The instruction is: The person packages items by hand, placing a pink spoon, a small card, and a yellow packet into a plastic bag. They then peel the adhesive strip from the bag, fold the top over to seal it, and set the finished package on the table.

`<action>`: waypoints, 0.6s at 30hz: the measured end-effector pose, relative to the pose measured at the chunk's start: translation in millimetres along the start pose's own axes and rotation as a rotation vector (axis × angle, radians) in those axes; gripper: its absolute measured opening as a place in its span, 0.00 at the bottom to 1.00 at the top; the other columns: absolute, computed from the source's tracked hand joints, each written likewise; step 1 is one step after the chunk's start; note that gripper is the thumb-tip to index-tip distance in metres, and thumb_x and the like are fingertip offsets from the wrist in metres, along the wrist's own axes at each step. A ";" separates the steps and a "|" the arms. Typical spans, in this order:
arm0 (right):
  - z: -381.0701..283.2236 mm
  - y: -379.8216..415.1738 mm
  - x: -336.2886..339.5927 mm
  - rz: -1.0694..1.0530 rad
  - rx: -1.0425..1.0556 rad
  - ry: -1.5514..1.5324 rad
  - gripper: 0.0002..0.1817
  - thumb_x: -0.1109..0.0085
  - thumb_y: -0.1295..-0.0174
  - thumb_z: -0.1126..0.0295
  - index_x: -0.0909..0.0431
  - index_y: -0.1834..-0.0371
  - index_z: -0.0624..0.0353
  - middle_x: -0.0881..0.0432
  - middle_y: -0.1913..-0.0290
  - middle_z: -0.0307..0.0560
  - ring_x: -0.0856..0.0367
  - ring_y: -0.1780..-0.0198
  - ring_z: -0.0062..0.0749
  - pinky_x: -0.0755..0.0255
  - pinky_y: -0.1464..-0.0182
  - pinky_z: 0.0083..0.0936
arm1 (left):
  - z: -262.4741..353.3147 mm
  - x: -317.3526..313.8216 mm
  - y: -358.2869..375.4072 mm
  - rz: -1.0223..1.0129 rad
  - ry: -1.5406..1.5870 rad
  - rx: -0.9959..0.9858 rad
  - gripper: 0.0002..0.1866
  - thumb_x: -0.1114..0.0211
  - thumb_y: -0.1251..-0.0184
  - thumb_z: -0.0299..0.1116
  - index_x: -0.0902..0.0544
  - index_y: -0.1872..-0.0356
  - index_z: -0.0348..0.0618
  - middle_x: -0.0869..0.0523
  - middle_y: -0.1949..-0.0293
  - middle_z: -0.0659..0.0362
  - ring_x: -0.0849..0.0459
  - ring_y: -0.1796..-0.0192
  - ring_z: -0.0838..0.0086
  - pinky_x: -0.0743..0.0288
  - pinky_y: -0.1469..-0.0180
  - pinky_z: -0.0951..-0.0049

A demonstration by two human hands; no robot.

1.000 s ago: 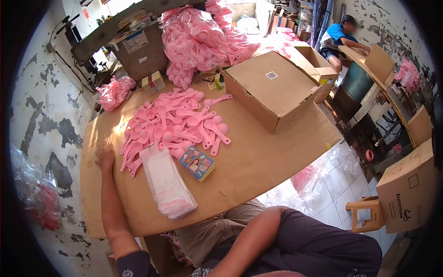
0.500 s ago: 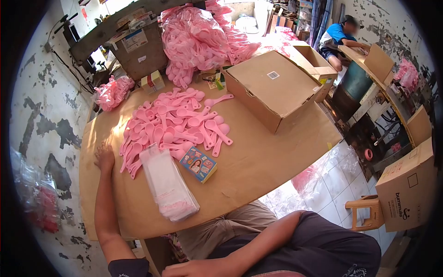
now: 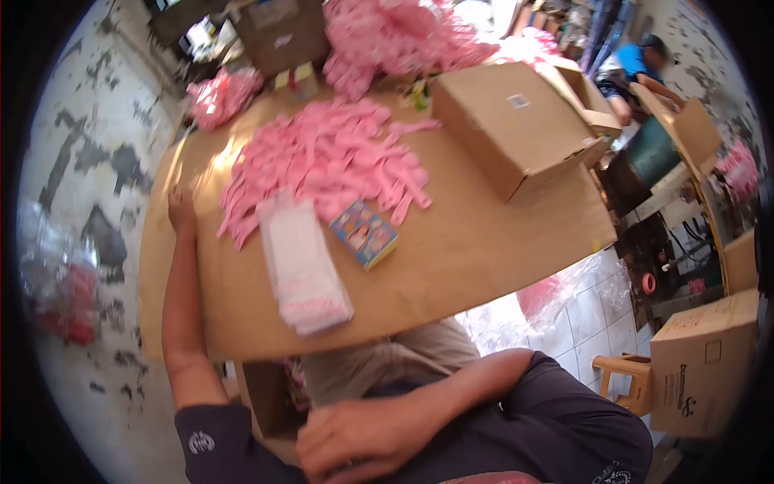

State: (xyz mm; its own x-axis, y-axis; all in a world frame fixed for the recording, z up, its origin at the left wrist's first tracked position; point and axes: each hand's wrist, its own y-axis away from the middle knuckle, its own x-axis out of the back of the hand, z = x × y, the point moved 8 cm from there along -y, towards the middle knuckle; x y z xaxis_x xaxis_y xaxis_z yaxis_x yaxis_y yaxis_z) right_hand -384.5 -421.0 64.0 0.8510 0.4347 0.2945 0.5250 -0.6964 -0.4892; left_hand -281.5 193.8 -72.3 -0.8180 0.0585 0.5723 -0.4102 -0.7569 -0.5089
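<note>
In the head camera's view, which is slightly blurred, a broad table covered in brown paper [image 3: 476, 258] fills the middle. The person's left hand [image 3: 182, 211] rests on it near its left edge, the arm stretched forward. Its fingers are too blurred to tell how far open they are, and nothing can be made out in its hold. The right hand [image 3: 351, 444] is low in the view, in front of the body and off the tabletop, its fingers bent; whether it holds anything cannot be told.

A wide heap of pink plastic scoops [image 3: 322, 157] lies on the table, to the right of the left hand and apart from it. At the heap's near side is a flat stack of clear plastic bags with pink print [image 3: 302, 262], and just right of the stack sits a small blue patterned box with a yellow side [image 3: 364, 234]. A large closed brown cardboard box [image 3: 516, 121] stands on the right of the table. Toward the far side are a big mound of pink pieces in clear plastic [image 3: 395, 40], a small pale yellow box [image 3: 296, 82] and a smaller pink-filled bag [image 3: 224, 97].

At the upper right, another person in a blue top [image 3: 633, 63] is at a separate workbench. Lower right, an orange-brown plastic stool [image 3: 629, 385] stands beside a printed cardboard carton [image 3: 703, 367].
</note>
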 end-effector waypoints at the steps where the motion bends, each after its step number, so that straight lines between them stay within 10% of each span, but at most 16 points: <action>1: -9.3 6.8 16.0 0.401 0.134 0.072 0.13 0.37 0.29 0.61 0.24 0.67 0.57 0.22 0.67 0.45 0.22 0.59 0.46 0.31 0.51 0.43 | 17.9 22.7 17.2 0.107 0.159 0.152 0.29 0.35 0.28 0.42 0.25 0.31 0.35 0.17 0.35 0.46 0.18 0.34 0.62 0.25 0.35 0.68; 4: -8.8 34.2 44.8 0.587 0.024 0.382 0.10 0.33 0.32 0.62 0.20 0.60 0.55 0.20 0.61 0.45 0.20 0.54 0.46 0.29 0.47 0.40 | -53.8 35.6 7.1 0.313 0.674 0.241 0.21 0.38 0.24 0.40 0.20 0.37 0.40 0.12 0.45 0.53 0.14 0.44 0.67 0.25 0.38 0.70; 9: -3.2 121.5 109.7 1.106 -0.354 0.716 0.09 0.29 0.35 0.69 0.15 0.57 0.60 0.15 0.63 0.45 0.17 0.63 0.39 0.24 0.59 0.34 | 141.2 113.2 124.0 0.211 0.724 0.160 0.14 0.39 0.21 0.41 0.16 0.47 0.42 0.11 0.55 0.59 0.16 0.53 0.78 0.29 0.49 0.80; 13: 10.8 164.6 141.0 1.425 -0.702 0.787 0.14 0.31 0.31 0.62 0.17 0.53 0.62 0.18 0.60 0.48 0.16 0.56 0.42 0.23 0.54 0.38 | 211.2 111.9 228.4 -0.255 0.309 0.170 0.16 0.41 0.18 0.43 0.15 0.50 0.41 0.15 0.63 0.63 0.22 0.63 0.82 0.31 0.59 0.78; 18: 44.7 157.5 161.1 1.325 -0.872 1.036 0.23 0.30 0.33 0.56 0.21 0.44 0.61 0.21 0.50 0.53 0.19 0.48 0.47 0.25 0.47 0.42 | 219.1 65.4 278.1 -0.313 0.391 0.275 0.18 0.35 0.22 0.46 0.14 0.54 0.38 0.15 0.67 0.64 0.22 0.66 0.82 0.25 0.58 0.76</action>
State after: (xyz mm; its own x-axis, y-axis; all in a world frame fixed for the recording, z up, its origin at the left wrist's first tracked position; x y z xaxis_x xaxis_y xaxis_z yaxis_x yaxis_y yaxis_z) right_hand -165.0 -435.1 -2.3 0.1474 -0.7859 0.6005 -0.8074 -0.4463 -0.3859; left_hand -360.8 -155.4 -35.5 -0.7843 0.5039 0.3619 -0.5794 -0.8034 -0.1371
